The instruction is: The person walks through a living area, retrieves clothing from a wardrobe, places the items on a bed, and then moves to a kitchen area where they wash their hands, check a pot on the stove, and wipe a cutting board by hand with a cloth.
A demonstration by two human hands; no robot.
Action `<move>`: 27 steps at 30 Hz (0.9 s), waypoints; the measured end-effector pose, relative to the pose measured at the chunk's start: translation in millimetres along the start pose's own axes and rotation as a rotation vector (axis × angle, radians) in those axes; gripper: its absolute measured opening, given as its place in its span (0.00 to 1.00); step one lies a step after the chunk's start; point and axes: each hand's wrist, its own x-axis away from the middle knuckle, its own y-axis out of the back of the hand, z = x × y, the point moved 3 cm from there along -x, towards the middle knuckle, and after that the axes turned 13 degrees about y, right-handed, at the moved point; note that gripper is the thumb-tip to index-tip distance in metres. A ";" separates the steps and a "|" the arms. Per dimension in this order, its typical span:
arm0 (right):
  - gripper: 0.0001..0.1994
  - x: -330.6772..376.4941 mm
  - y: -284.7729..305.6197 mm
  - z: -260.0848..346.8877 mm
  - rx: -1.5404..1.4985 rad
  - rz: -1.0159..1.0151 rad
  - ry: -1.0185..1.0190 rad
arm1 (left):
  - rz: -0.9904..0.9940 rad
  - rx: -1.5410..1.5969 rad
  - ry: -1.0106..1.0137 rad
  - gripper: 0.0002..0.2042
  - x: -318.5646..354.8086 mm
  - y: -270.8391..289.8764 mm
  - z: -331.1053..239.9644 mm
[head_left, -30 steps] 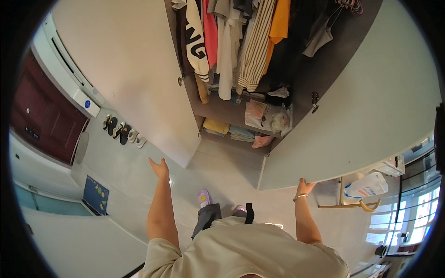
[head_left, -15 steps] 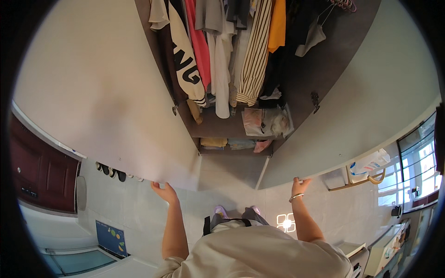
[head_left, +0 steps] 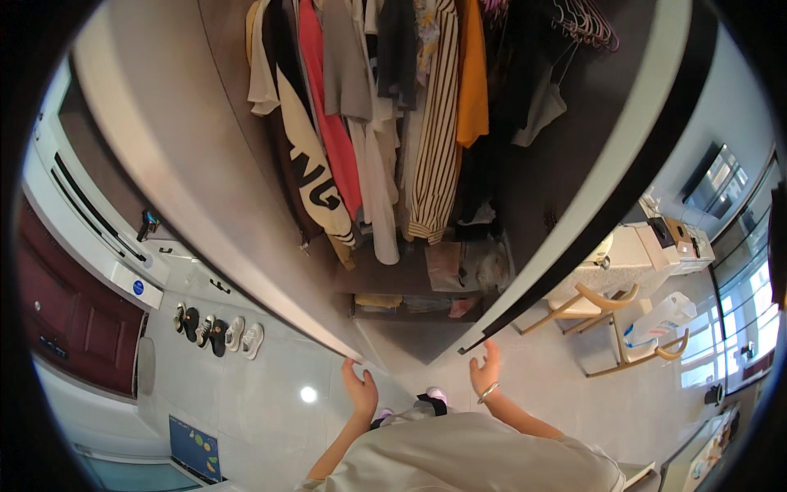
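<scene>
Two pale wardrobe doors stand ajar in front of me, angled toward each other. At the bottom corner of the left door [head_left: 184, 193], my left hand [head_left: 361, 389] has its fingertips against the edge, thumb and fingers apart. My right hand [head_left: 485, 371], with a bracelet at the wrist, is by the lower corner of the right door [head_left: 602, 176]; its fingers point up, the thumb stands off, and nothing is gripped. Between the doors hang clothes, among them a striped shirt [head_left: 434, 123], an orange garment [head_left: 473, 82] and a red one [head_left: 328, 123].
Folded clothes [head_left: 379, 302] and a clear plastic bag [head_left: 451, 266] lie low in the wardrobe. Several shoes [head_left: 217, 332] line the floor at left. Wooden chairs [head_left: 607, 299] stand by a table at right. My feet are just below the doors.
Both doors have swung inward and their lower corners are closer together. My hands have moved toward each other with them. More of the room shows behind the doors.
</scene>
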 end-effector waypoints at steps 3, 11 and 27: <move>0.36 -19.8 -16.9 12.5 -0.044 0.098 0.132 | 0.211 0.057 -0.006 0.27 -6.4 -41.0 -16.1; 0.39 -101.9 -57.3 42.5 0.000 0.375 0.273 | 0.550 0.176 0.198 0.31 -75.1 -147.7 -57.7; 0.37 -175.8 -89.2 23.8 0.028 0.319 0.265 | 0.644 0.154 0.373 0.35 -99.0 -204.2 -171.2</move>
